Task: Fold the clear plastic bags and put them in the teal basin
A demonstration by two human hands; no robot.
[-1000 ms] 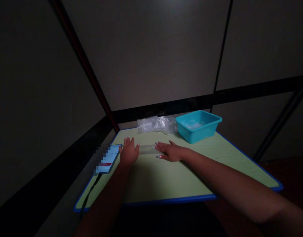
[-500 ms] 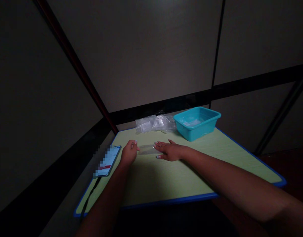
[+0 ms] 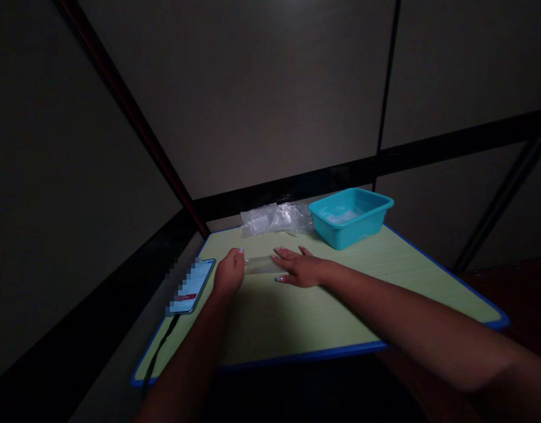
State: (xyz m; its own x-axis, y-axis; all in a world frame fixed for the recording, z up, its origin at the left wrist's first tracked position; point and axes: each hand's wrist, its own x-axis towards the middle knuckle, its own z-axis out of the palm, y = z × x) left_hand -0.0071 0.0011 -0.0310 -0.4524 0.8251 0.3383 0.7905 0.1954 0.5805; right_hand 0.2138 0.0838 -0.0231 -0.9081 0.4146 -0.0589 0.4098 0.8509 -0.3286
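Although the light is rather weak, the things on the pale green table (image 3: 305, 323) can be told apart, going from left to right. At the left edge lies a phone (image 3: 195, 289), its screen lit and partly covered by blurred blocks, with a dark cable (image 3: 163, 341) that runs from its lower end toward the near edge. Just beside the phone is the left hand (image 3: 230, 273), whose fingers are curled and, as it appears, closed upon the left end of a clear plastic piece (image 3: 258, 265). This piece lies on the table between the two hands. Behind it, along the back edge, rests crumpled clear plastic (image 3: 276, 220), apart from both hands. The right hand (image 3: 299, 269) is palm down, fingers straight and spread, gripping nothing; the fingertips are over the right end of the piece, but how firmly they press I cannot tell. Farther right stands a turquoise basin (image 3: 360, 231) with some pale material (image 3: 343, 217) inside.

In my judgement, if the left hand pulled too strongly, the thin plastic could wrinkle or slip from under the flat fingers. A careless left forearm could catch the cable and drag the phone, which is close to the edge.
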